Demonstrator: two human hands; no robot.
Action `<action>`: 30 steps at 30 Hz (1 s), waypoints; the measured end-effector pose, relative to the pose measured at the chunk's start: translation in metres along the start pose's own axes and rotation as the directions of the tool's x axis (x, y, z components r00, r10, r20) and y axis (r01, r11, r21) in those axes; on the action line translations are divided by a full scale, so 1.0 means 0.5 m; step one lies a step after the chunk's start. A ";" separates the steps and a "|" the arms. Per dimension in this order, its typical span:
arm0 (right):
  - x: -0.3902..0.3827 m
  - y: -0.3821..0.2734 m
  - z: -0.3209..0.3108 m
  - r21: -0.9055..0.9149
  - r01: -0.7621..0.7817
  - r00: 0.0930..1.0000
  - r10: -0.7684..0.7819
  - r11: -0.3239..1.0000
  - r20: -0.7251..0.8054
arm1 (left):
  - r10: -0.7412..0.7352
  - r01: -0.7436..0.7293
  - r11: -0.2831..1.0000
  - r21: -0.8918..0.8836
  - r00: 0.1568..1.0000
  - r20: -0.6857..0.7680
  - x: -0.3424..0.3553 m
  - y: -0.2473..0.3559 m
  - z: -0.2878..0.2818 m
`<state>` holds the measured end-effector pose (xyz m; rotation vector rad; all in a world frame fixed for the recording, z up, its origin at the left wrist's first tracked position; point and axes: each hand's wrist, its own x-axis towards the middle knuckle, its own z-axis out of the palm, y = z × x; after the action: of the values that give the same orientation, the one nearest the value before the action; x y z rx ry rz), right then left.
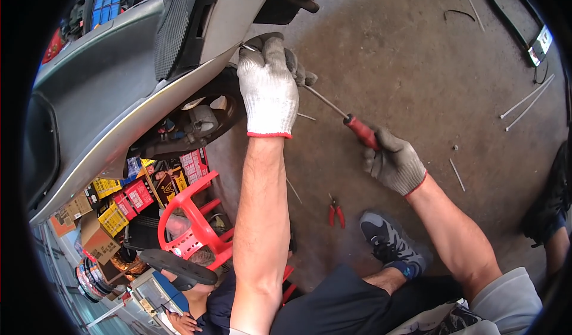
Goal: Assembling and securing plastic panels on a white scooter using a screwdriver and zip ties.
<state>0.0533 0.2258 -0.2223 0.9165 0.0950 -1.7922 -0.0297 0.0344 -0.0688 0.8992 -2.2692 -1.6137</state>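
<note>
My left hand (269, 81), in a white and grey knit glove with a red cuff, is closed at the edge of a pale scooter body panel (196, 76). A thin light sliver shows by its fingertips, but what it grips is hidden. In the same kind of glove, my right hand (395, 161) is wrapped round the red handle of a screwdriver (361, 131). Its metal shaft slants up and left to the curled fingers of my left hand; the tip is hidden there. Below the panel sits a dark wheel (229, 111).
On the concrete floor lie red-handled pliers (336, 213), loose white cable ties (528, 101) and a black curved lock-like bar (517, 25). A red plastic chair (193, 216) and stacked boxes (140, 195) stand at left. Another person's hand (183, 322) shows bottom left; a foot (545, 198) is at right.
</note>
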 end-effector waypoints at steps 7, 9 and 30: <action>0.009 -0.031 -0.004 -0.115 -0.114 0.954 0.141 0.987 0.263 | 0.054 -0.054 0.998 -0.012 0.999 -0.001 0.002 -0.002 0.001; 0.009 -0.029 -0.001 -0.161 -0.123 0.977 0.148 0.979 0.152 | 0.040 -0.040 0.999 0.009 0.999 -0.006 0.004 -0.003 0.001; 0.005 -0.030 -0.006 -0.146 0.002 0.974 0.031 0.989 0.226 | 0.068 -0.068 0.998 -0.020 0.998 0.018 0.006 0.006 -0.001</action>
<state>0.0423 0.2316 -0.2312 0.6022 0.0712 -1.8386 -0.0328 0.0326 -0.0664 0.7968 -2.2669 -1.6189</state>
